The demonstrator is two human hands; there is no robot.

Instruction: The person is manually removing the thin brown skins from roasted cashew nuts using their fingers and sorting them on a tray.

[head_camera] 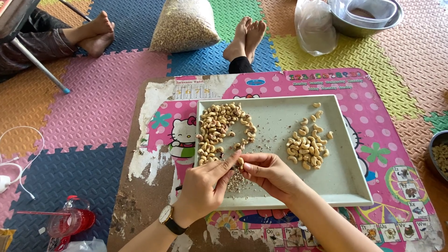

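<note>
Both hands pinched on one cashew nut [240,162], low over the near edge of the tray [347,186].

Left hand [205,184] and right hand [268,173] meet fingertip to fingertip, the grip closed on that small, light, curved kernel: hard but brittle, likely to snap at its bend, so best held by the plump ends. Just under the grip lies a scatter of skin flakes [235,179]; beyond it to the left the larger cashew heap [219,130], to the right the smaller heap [308,147], tray resting on the pink table [396,154].
</note>
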